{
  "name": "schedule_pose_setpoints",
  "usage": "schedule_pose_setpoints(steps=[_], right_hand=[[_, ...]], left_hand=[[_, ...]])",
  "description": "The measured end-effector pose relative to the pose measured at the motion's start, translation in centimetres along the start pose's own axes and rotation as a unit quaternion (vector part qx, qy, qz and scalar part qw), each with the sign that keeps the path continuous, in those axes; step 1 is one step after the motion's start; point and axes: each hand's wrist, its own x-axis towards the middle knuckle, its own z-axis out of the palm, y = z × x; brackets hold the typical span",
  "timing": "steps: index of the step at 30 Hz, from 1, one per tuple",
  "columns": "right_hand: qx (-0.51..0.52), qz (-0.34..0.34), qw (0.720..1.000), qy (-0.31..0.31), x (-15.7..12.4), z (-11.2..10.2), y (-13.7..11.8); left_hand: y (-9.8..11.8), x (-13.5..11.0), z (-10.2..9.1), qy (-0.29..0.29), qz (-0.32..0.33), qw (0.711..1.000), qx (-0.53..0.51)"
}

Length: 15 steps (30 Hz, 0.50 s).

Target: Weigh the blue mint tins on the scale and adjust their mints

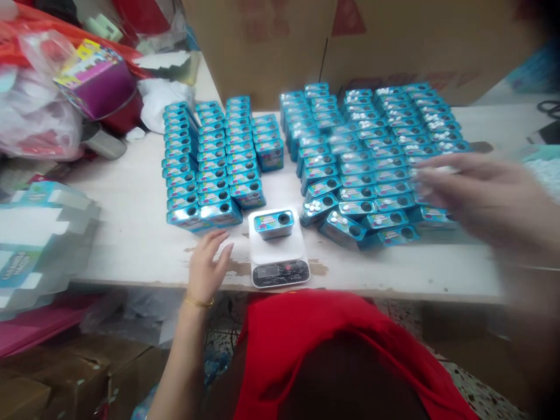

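A small white scale (280, 256) sits at the table's front edge with one blue tin (274, 223) on it, its round hole facing up. My left hand (207, 262), wearing a gold bracelet, lies on the table just left of the scale with fingers apart and nothing in it. Left of centre is a block of several rows of blue tins (210, 169). A larger block of blue tins (371, 151) on the right has white pieces on many of them. My right hand (481, 192) hovers over the right block's near edge, smeared by motion, fingers pointing left.
A big cardboard box (350, 41) stands behind the tins. Plastic bags (39, 116) and a purple box (94, 79) crowd the far left. Folded printed cartons (39, 233) lie at the left edge. Scissors (551, 108) lie far right. A red garment (332, 350) fills the bottom.
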Motion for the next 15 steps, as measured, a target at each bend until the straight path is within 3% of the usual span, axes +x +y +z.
schedule_pose_setpoints(steps=[1, 3, 5, 7, 10, 15], right_hand=[[0.041, -0.007, 0.997, -0.065, -0.2, 1.8, -1.2], [0.072, -0.096, 0.973, -0.196, -0.7, 5.8, -3.5], [0.046, -0.196, 0.95, -0.239, -1.0, 9.4, -5.2], [-0.008, -0.256, 0.928, -0.27, -1.1, 11.9, -6.1], [-0.09, -0.276, 0.907, -0.304, -1.1, 13.7, -6.5], [-0.129, -0.294, 0.897, -0.304, -1.0, 14.3, -6.4]], left_hand=[[0.0, -0.1, 0.1, 0.002, 0.004, 1.0, -0.002], [0.0, -0.4, 0.2, 0.01, 0.012, 1.0, -0.007], [-0.2, -0.9, 0.3, 0.015, 0.014, 1.0, -0.01], [-0.6, -1.5, 0.4, 0.017, 0.012, 1.0, -0.013], [-1.2, -2.3, 0.6, 0.011, 0.002, 1.0, -0.021], [-1.9, -2.7, 1.2, 0.002, -0.004, 0.999, -0.038]])
